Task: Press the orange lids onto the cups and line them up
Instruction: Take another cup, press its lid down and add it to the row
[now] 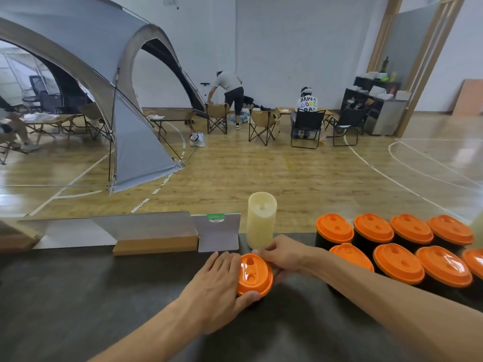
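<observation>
**Head view: two hands on one cup, eight lidded cups lined up at the right**

Head camera looks down on a dark table [78, 296] with a gym floor beyond it. Near the middle of the table stands one black cup, almost hidden under its orange lid [254, 274]. The left hand [218, 286] lies against the lid's left side, its fingers [227, 259] stretched flat along the rim and the thumb curled under the near edge, so it grips the lid and cup. The right hand [283, 254] comes in from the right and closes its fingers [269, 250] on the far and right edge of the same lid.

To the right, eight more black cups with orange lids stand in two rows. The back row [373, 229] has four, side by side and touching or nearly so. The front row [398, 263] has four as well; the right forearm crosses in front of the leftmost one, and the rightmost is cut off by the picture's edge. That makes nine lidded cups counted in all.

Just behind the hands stands one tall cream candle [261, 219]. Left of it are one small grey card stand [218, 235] with a green tab, and one longer folded board [154, 235].

On the floor beyond are one grey tent [104, 74], several folding chairs and two people.
</observation>
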### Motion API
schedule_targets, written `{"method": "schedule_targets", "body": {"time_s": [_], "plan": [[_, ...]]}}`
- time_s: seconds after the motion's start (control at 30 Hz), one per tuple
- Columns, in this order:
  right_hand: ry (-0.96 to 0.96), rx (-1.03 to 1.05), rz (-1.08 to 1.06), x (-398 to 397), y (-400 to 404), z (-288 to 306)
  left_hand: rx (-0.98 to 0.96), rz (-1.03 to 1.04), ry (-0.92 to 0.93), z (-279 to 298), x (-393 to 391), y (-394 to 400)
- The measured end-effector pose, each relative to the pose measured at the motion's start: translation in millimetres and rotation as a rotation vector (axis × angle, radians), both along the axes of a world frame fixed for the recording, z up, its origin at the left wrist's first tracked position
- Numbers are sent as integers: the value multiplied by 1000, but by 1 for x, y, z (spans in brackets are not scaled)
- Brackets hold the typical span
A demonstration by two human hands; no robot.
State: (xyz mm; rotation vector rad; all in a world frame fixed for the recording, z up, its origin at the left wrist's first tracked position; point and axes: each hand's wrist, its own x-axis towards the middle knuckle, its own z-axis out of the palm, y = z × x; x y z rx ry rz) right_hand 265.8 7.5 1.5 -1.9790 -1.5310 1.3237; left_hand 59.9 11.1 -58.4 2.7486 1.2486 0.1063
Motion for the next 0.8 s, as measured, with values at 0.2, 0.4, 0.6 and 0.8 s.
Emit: {"method": "schedule_targets", "body": {"time_s": [0.2, 0.4, 0.6, 0.8], "plan": [[286, 19, -70, 2, -35, -12, -37, 25, 23, -8, -1, 3], [424, -52, -50, -1, -45, -12, -103, 26, 47, -8, 0, 7], [221, -80, 103, -11, -43, -10, -325, 22, 84, -5, 6, 11], [-58, 105, 153, -29, -40, -18, -433, 16, 68, -2, 7, 15]]}}
